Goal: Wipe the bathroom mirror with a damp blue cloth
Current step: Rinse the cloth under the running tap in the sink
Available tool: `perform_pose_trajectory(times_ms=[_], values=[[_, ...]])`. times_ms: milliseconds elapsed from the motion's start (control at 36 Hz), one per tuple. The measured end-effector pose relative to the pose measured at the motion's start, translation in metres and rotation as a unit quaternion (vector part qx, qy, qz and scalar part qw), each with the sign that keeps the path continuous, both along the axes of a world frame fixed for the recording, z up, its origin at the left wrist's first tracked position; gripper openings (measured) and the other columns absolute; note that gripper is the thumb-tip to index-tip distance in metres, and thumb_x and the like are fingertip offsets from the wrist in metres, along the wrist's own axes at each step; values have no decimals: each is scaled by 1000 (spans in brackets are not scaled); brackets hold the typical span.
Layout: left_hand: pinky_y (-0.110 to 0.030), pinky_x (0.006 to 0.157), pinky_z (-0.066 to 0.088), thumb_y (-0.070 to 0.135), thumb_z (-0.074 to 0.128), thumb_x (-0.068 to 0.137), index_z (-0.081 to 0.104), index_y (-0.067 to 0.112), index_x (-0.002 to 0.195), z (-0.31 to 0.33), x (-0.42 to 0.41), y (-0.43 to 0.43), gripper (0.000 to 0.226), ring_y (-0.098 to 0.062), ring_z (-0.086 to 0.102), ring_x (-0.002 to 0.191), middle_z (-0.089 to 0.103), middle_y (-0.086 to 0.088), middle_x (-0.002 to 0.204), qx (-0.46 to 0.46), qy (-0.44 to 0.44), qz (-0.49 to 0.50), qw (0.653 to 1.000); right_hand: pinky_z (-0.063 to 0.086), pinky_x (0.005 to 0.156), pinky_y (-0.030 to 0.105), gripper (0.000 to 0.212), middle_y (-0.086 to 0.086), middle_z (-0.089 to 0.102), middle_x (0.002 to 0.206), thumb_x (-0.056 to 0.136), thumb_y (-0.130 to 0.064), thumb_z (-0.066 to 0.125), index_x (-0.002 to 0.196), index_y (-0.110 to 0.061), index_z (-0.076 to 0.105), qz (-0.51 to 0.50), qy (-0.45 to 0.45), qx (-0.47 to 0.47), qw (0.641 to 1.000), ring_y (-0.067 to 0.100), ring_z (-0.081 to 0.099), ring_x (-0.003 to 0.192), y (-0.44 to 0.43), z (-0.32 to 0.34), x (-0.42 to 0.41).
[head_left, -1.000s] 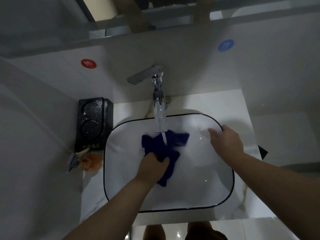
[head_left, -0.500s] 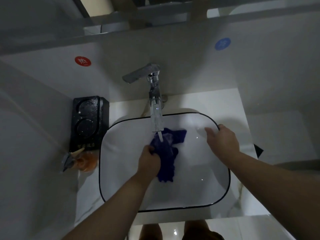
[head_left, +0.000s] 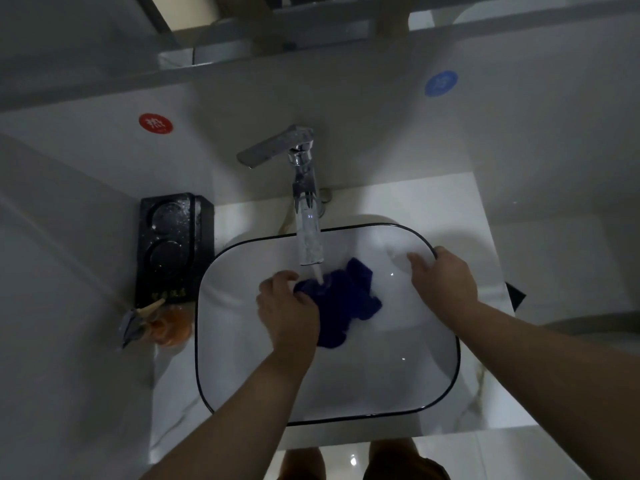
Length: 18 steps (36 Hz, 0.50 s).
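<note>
Beneath the tap [head_left: 304, 202] the left hand [head_left: 287, 313] bunched the blue cloth [head_left: 349, 299] in curled fingers to wet it. Right of the tap, the right hand [head_left: 445, 284] braced relaxed fingers on the basin [head_left: 458, 358] rim.

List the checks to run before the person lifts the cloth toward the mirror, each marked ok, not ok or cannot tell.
1. Blue cloth wetted: ok, the water stream lands on it.
2. Left hand grips the cloth: ok.
3. Faucet off: not ok, water running.
4. Cloth wrung: not ok, it sits under the flow.
5. Right hand free for the lever: ok, rests on the basin rim.
6. Mirror condition: cannot tell, only its lower edge shows.
</note>
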<state>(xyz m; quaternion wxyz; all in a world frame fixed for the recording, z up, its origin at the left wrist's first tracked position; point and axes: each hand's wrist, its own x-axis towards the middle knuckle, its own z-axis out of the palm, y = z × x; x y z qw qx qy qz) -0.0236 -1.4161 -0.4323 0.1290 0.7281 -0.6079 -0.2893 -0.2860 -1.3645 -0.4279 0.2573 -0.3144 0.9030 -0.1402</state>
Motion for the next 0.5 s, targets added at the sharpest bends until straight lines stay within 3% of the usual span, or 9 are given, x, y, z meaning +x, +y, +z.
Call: perform_pose_trajectory(times_ms=[83, 167, 222, 306, 417, 500], values=[[-50, 98, 53, 34, 52, 94, 65, 26, 124, -3, -15, 18, 34, -34, 59, 109, 59, -8, 127, -11, -16, -158, 987, 52, 78, 42, 45, 20, 72, 99, 101, -51, 61, 103, -6, 66, 4, 3, 0, 1000, 43, 69, 96, 0, -1, 0], [-59, 116, 41, 63, 58, 92, 41, 38, 155, -11, -34, 36, 70, -43, 40, 141, 38, -16, 158, 56, -134, -267, 953, 46, 74, 38, 44, 20, 73, 99, 101, -49, 61, 105, -6, 66, 5, 2, 4, 1000, 42, 69, 97, 1, 0, -2], [-64, 118, 34, 64, 62, 89, 30, 41, 160, -18, -43, 34, 80, -47, 32, 146, 31, -19, 164, 80, -173, -293, 937, 45, 74, 38, 43, 20, 73, 100, 102, -49, 61, 105, -6, 66, 5, 1, 5, 1000, 42, 69, 98, 1, 1, -2], [-62, 117, 30, 51, 65, 86, 30, 40, 155, -20, -53, 20, 78, -47, 32, 143, 32, -14, 163, 96, -175, -280, 939, 51, 78, 42, 43, 21, 73, 100, 101, -49, 61, 103, -7, 65, 2, -2, 8, 1000, 43, 69, 99, 0, 2, -3], [-51, 105, 46, 51, 62, 86, 32, 36, 151, -20, -44, 0, 73, -40, 44, 127, 40, -12, 153, 89, -162, -297, 937, 52, 79, 43, 42, 20, 73, 100, 101, -49, 61, 102, -8, 65, 3, -2, 6, 1000, 44, 69, 99, -1, 3, -1], [-41, 94, 54, 59, 60, 87, 40, 35, 149, -22, -23, -17, 70, -32, 58, 117, 51, -6, 139, 113, -72, -267, 954, 52, 77, 43, 42, 19, 73, 98, 100, -50, 61, 101, -8, 64, 2, 4, 6, 1000, 43, 69, 98, 0, 2, 0]])
